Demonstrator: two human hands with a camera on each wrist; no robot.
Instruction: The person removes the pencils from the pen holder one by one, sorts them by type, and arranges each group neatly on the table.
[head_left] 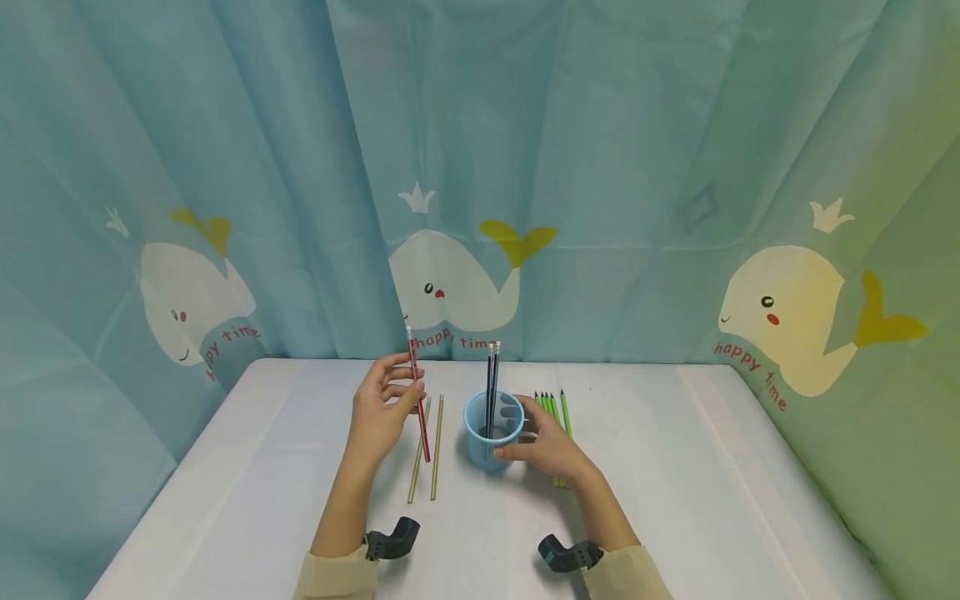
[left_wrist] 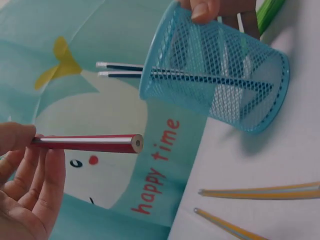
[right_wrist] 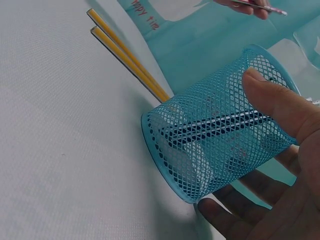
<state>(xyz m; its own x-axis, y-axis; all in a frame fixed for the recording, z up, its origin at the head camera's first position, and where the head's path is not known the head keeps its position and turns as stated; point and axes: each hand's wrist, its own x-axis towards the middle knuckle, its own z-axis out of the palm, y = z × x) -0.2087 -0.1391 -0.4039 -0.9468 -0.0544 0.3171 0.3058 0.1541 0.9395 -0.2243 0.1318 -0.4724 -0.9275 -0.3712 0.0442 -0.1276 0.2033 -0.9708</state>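
Observation:
My left hand (head_left: 382, 408) pinches a red pencil (head_left: 421, 421) between thumb and fingers, holding it raised to the left of the cup. In the left wrist view the pencil's flat, unsharpened end (left_wrist: 137, 143) points toward the cup. The light-blue mesh pencil cup (head_left: 491, 454) stands upright, and my right hand (head_left: 551, 446) grips it from the right, thumb near the rim. Two dark pencils (right_wrist: 215, 125) lean inside it, their white eraser ends above the rim. Two yellow pencils (head_left: 437, 450) lie on the table below the left hand.
Several green pencils (head_left: 566, 412) lie on the white table (head_left: 675, 483) behind and right of the right hand, partly hidden by it. A blue curtain (head_left: 615, 167) with whale prints hangs right behind the table's far edge.

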